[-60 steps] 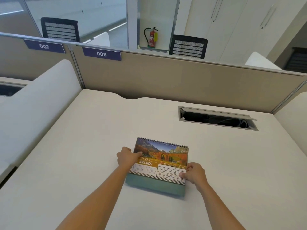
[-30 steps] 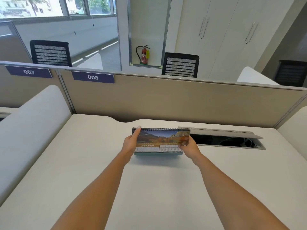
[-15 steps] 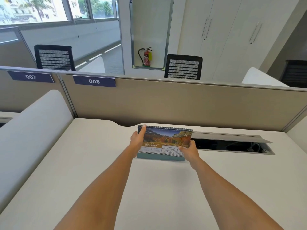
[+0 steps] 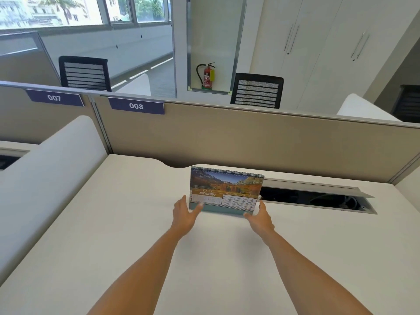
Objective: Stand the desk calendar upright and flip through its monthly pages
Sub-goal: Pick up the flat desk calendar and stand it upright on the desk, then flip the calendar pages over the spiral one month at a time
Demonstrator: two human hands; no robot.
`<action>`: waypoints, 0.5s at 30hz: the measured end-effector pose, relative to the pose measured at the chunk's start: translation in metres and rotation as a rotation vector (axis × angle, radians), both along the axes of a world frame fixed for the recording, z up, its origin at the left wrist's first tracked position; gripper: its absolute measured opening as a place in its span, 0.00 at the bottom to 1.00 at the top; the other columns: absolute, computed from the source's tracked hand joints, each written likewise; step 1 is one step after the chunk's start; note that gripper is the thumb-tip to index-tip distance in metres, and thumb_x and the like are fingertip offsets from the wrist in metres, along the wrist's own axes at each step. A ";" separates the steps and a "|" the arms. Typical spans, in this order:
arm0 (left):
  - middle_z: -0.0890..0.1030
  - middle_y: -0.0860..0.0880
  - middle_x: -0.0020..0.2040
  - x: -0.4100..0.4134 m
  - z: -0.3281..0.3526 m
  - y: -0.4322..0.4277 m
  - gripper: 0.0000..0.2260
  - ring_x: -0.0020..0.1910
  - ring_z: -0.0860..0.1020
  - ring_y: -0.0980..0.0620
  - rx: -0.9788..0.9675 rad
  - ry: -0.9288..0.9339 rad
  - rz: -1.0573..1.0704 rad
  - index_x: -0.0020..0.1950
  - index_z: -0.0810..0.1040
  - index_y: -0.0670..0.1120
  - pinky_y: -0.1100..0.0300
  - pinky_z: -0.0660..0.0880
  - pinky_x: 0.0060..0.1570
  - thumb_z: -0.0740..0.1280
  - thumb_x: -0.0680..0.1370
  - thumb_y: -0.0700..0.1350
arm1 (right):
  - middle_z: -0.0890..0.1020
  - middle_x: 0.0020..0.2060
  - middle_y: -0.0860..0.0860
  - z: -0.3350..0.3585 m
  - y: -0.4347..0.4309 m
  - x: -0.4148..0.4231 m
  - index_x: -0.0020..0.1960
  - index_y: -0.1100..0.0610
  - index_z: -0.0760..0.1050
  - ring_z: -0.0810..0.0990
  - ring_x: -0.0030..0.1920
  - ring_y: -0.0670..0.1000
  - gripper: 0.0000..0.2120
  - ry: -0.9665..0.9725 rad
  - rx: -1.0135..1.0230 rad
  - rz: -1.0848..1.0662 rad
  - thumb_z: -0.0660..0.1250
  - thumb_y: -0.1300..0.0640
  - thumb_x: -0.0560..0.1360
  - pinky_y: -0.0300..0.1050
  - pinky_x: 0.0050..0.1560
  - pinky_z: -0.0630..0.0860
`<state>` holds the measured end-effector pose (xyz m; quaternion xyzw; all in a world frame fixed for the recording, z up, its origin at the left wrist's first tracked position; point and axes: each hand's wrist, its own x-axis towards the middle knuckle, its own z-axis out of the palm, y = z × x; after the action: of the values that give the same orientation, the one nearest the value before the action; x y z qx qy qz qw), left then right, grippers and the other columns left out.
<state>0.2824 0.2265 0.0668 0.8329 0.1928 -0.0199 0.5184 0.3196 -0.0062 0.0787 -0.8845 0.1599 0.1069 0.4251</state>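
The desk calendar [image 4: 226, 189] stands upright on its teal base near the back of the white desk [image 4: 127, 223]. It shows a mountain picture above the JANUARY page, with the spiral binding along the top. My left hand [image 4: 185, 212] is at its lower left corner, fingertips on the front of the page and thumb just off the edge. At the lower right corner my right hand [image 4: 259, 215] has its thumb up along the side edge and its fingers against the base.
An open cable hatch [image 4: 318, 197] with a raised lid lies in the desk right behind and to the right of the calendar. A beige partition [image 4: 250, 142] labelled 008 closes off the back. A white rounded divider [image 4: 52, 169] borders the left side.
The calendar went from lying low near me to standing upright farther back by the hatch. Both hands have slid from its upper sides down to its lower corners.
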 end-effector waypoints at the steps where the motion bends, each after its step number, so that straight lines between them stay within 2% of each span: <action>1: 0.56 0.42 0.78 -0.011 -0.010 0.000 0.36 0.76 0.55 0.42 0.046 0.012 -0.010 0.78 0.53 0.44 0.45 0.57 0.72 0.64 0.77 0.59 | 0.67 0.73 0.55 -0.001 0.000 -0.003 0.77 0.52 0.51 0.68 0.70 0.61 0.36 0.023 0.001 0.006 0.67 0.51 0.76 0.60 0.70 0.61; 4: 0.53 0.43 0.79 -0.045 -0.044 0.003 0.36 0.77 0.50 0.44 0.245 0.012 -0.083 0.78 0.51 0.42 0.49 0.50 0.75 0.63 0.78 0.58 | 0.65 0.74 0.55 -0.003 0.000 -0.009 0.78 0.52 0.49 0.66 0.72 0.61 0.37 0.052 0.022 0.030 0.66 0.50 0.77 0.60 0.71 0.61; 8: 0.48 0.48 0.80 -0.085 -0.081 0.002 0.34 0.78 0.43 0.48 0.452 0.001 -0.222 0.79 0.47 0.44 0.50 0.39 0.75 0.57 0.80 0.59 | 0.67 0.74 0.54 -0.003 -0.003 -0.017 0.77 0.50 0.53 0.67 0.71 0.60 0.34 0.004 0.106 0.100 0.67 0.53 0.77 0.60 0.71 0.64; 11: 0.48 0.50 0.80 -0.103 -0.091 -0.002 0.32 0.78 0.43 0.49 0.527 -0.033 -0.267 0.79 0.48 0.45 0.51 0.38 0.75 0.54 0.81 0.59 | 0.64 0.75 0.52 -0.001 -0.005 -0.022 0.78 0.50 0.52 0.65 0.72 0.58 0.36 0.005 0.159 0.106 0.67 0.55 0.77 0.52 0.69 0.64; 15: 0.49 0.52 0.80 -0.120 -0.093 -0.007 0.29 0.78 0.42 0.51 0.611 -0.063 -0.286 0.79 0.48 0.48 0.53 0.36 0.74 0.51 0.81 0.58 | 0.64 0.75 0.51 -0.003 -0.008 -0.025 0.78 0.49 0.53 0.65 0.73 0.57 0.37 -0.015 0.195 0.098 0.69 0.57 0.76 0.49 0.67 0.65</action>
<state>0.1626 0.2192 -0.0262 0.9686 0.0548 -0.0080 0.2423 0.2946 -0.0139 0.0752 -0.8464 0.1021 0.1362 0.5047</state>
